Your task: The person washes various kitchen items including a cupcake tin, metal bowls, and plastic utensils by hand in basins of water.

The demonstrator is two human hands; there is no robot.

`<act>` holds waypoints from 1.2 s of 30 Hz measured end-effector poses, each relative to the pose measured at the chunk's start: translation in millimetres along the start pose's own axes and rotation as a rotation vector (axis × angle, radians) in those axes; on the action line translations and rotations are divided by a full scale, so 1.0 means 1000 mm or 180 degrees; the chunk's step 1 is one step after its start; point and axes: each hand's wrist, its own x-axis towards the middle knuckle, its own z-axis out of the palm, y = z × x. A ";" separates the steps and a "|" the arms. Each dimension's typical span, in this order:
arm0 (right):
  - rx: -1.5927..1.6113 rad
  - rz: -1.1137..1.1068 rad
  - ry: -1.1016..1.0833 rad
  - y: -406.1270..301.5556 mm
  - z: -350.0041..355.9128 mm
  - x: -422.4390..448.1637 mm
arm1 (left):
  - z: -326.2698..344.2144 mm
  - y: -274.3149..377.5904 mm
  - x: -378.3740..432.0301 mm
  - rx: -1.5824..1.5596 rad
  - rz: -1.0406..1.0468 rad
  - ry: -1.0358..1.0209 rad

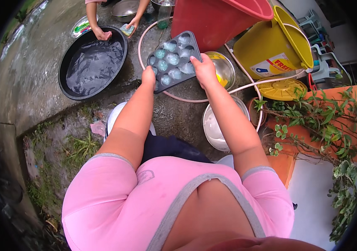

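A dark muffin tin point(174, 59) is held out in front of me, tilted, with whitish suds and greenish liquid in its cups. My left hand point(148, 77) grips its near left edge. At the right edge, my right hand point(204, 69) holds on with the thumb on top. Left of the tin stands a wide black basin point(94, 64) of water. Another person's hand point(102, 34) is over that basin's far rim, and their other hand point(131, 27) holds a sponge point(127, 29).
A red tub point(216, 22) and a yellow bin point(268, 47) stand at the back right. A hose point(244, 89) loops over the wet concrete. Metal bowls point(224, 70) sit by my right arm, a pot of whitish liquid point(216, 125) nearer. A bottle point(164, 14) stands beyond; plants point(326, 116) hang right.
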 end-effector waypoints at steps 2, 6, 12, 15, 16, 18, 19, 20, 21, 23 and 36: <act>-0.0124 -0.0111 0.0085 -0.006 0.007 -0.009 | -0.014 0.016 0.000 0.1078 0.0084 0.0243; 0.1613 0.0702 0.0097 0.037 -0.027 -0.018 | 0.022 0.026 -0.052 0.3109 0.0430 0.0204; 0.2502 0.1410 0.0224 0.065 0.003 -0.036 | 0.047 0.008 -0.085 0.3685 0.2185 -0.1135; 0.2693 0.1214 -0.0016 0.064 0.016 -0.050 | 0.035 0.011 -0.065 0.4140 0.1228 0.0239; 0.2736 0.1244 0.0026 0.060 0.016 -0.050 | 0.039 0.005 -0.067 0.4184 0.1570 0.0312; 0.2657 0.1205 0.0037 0.056 0.013 -0.050 | 0.048 -0.008 -0.077 0.4000 0.2139 -0.0324; 0.2564 0.1169 0.0071 0.055 0.012 -0.050 | 0.050 -0.012 -0.081 0.3761 0.2684 -0.0992; 0.2461 0.1214 0.0188 0.055 0.011 -0.054 | 0.048 -0.007 -0.075 0.3399 0.2421 -0.1041; 0.2470 0.1219 0.0171 0.050 0.012 -0.058 | 0.039 -0.001 -0.064 0.3409 0.2417 -0.1023; 0.2052 0.0879 0.0094 0.046 0.008 -0.064 | 0.026 0.005 -0.050 0.3109 0.1025 0.0144; 0.2257 0.0498 0.0248 0.038 0.004 -0.069 | 0.023 0.001 -0.024 0.3199 0.1115 0.0499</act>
